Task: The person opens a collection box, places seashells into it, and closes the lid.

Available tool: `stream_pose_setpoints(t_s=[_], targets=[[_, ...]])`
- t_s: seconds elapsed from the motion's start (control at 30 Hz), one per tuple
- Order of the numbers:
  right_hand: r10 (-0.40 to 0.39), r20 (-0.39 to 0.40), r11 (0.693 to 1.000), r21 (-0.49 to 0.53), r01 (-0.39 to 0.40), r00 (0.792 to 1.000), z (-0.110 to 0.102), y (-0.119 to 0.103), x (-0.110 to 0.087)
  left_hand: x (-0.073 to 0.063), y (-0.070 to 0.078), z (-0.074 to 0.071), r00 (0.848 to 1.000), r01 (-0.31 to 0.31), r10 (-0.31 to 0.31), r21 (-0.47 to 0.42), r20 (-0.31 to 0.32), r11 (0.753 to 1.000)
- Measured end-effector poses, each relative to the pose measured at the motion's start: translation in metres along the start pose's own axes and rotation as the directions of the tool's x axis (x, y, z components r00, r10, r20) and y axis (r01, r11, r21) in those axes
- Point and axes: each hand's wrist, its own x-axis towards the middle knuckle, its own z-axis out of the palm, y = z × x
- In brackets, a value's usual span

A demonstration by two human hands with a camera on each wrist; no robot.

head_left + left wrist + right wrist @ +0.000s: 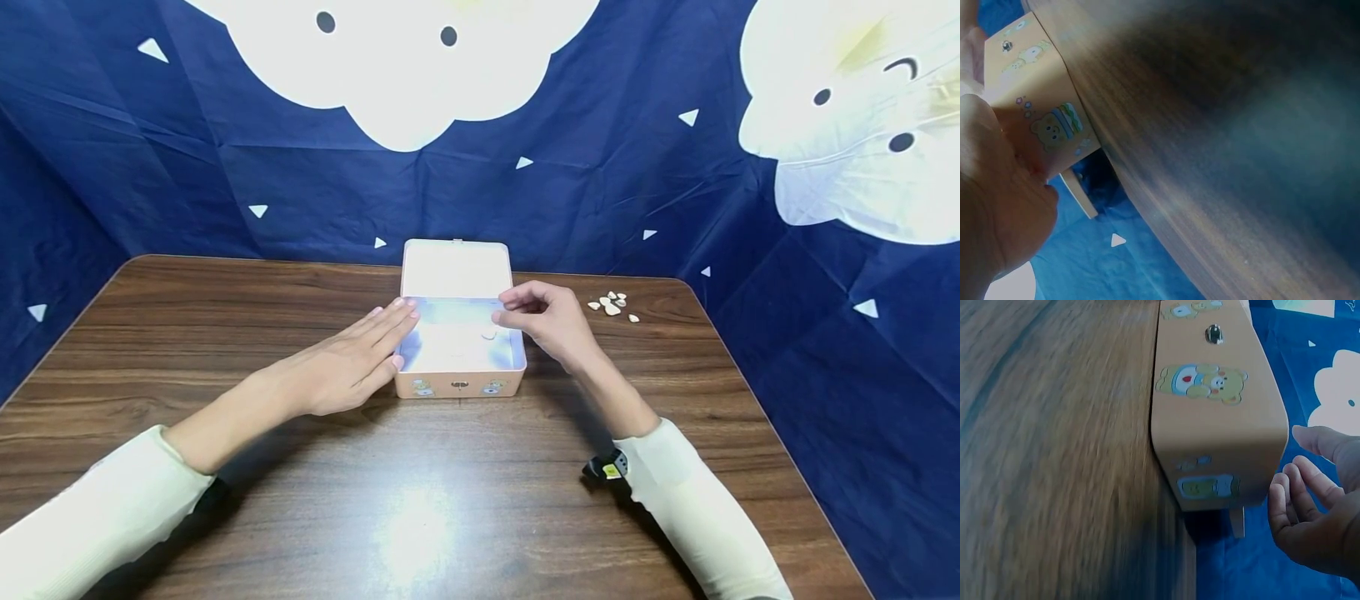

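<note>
A peach-coloured tin box (460,383) with bear pictures and a metal clasp on its front stands with its hinged lid (456,267) raised at the back. My left hand (341,367) rests along the box's left edge, fingers straight. Over the right edge is my right hand (551,321), its thumb and loosely bent fingers apart, with nothing visible between them. A small pale piece (489,336) lies in the pale blue interior, just below the right fingertips. In the right wrist view, the right hand (1319,512) is beside the box's top rim.
Several small white stone-like pieces (611,307) lie in a loose group right of the box, near the table's back edge. The brown wooden table (315,517) meets a dark blue cloth backdrop (330,179) with white cloud shapes behind it.
</note>
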Motion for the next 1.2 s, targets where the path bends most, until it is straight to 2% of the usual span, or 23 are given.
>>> stream_pose_setpoints(t_s=[0.27,0.57,0.97,1.2], targets=[[0.042,-0.044,0.999,-0.021,-0.043,0.998,-0.018,0.012,-0.003,0.000,0.000,0.000,1.000,0.007,-0.007,0.011,0.009,1.000],[0.082,-0.052,0.994,-0.075,-0.086,0.995,-0.043,0.024,-0.004,0.000,0.001,-0.001,1.000,0.007,-0.007,0.043,0.004,0.999],[0.128,-0.109,0.978,-0.149,-0.143,0.986,-0.077,0.041,-0.011,0.001,0.001,-0.002,1.000,0.005,-0.005,0.038,0.020,0.999],[0.166,-0.136,0.971,-0.151,-0.186,0.977,-0.095,0.056,-0.011,0.000,0.002,-0.003,1.000,0.013,-0.014,0.030,0.024,0.999]])
